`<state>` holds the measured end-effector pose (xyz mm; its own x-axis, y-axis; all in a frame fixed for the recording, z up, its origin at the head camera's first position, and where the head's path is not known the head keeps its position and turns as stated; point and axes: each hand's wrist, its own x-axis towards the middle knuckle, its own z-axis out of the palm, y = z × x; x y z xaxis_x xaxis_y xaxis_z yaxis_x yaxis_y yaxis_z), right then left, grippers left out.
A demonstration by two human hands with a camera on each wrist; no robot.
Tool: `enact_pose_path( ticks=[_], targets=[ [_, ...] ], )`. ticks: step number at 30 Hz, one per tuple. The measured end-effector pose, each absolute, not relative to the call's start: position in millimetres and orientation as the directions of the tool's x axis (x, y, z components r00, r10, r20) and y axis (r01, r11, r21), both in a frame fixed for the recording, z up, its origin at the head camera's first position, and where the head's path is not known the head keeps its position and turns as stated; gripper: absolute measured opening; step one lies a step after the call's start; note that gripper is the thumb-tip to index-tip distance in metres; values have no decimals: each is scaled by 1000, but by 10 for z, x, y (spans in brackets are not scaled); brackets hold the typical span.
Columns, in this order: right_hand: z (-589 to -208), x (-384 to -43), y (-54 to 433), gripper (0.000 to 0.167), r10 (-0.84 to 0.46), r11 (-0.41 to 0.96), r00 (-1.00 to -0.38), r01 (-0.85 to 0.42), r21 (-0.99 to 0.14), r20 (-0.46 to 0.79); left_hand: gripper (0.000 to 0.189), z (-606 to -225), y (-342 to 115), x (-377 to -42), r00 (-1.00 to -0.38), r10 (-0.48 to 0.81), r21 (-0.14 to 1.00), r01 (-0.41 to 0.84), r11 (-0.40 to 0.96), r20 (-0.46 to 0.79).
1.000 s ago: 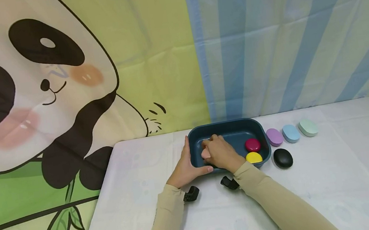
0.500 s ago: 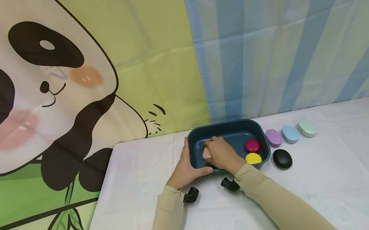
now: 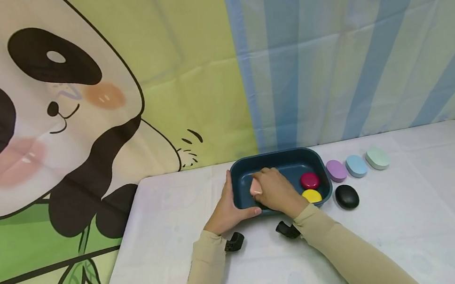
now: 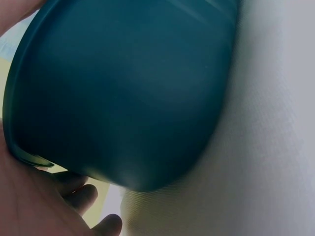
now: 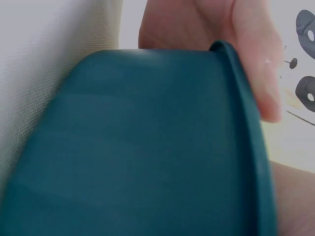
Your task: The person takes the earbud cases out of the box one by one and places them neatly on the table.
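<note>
A dark teal rectangular bin (image 3: 277, 155) stands on the table. My left hand (image 3: 227, 210) grips its left end, thumb along the near rim and fingers along the left side; the left wrist view shows the bin's outer wall (image 4: 123, 88) close up. My right hand (image 3: 276, 190) reaches down into the left half of the bin, fingers curled on a small pink rounded piece (image 3: 255, 187). Part of that piece is hidden by the fingers. Inside at the right lie a glossy crimson rounded piece (image 3: 310, 180) and a yellow one (image 3: 312, 195). In the right wrist view the bin blocks the right fingers.
Right of the bin, a purple piece (image 3: 336, 170), a light blue piece (image 3: 356, 166) and a mint piece (image 3: 377, 158) sit in a slanting row. A black glossy oval piece (image 3: 347, 196) lies nearer. Behind the white-covered table (image 3: 423, 212) hangs a printed cloth (image 3: 193, 70).
My right hand and the pink piece have shifted slightly right inside the bin, and more of the piece shows. The left hand keeps its place on the bin. The head view drifts a little.
</note>
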<state>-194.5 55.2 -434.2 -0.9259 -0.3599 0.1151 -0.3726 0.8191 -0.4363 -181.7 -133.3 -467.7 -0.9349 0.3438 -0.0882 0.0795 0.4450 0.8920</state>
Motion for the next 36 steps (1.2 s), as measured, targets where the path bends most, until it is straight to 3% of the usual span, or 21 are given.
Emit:
enact_pose_path(
  ticks=[19,36],
  targets=[
    [-4234,-1754,740,49,-330,820,-919,-393,-417,218,131,-4680,-1328,-1804,-937,339,884,88,460,-83],
    [-4093,-1573,1033,60,-331,840,-907,-410,-357,262,132,-4670,-1313,-1804,-938,337,892,80,445,-84]
  ],
)
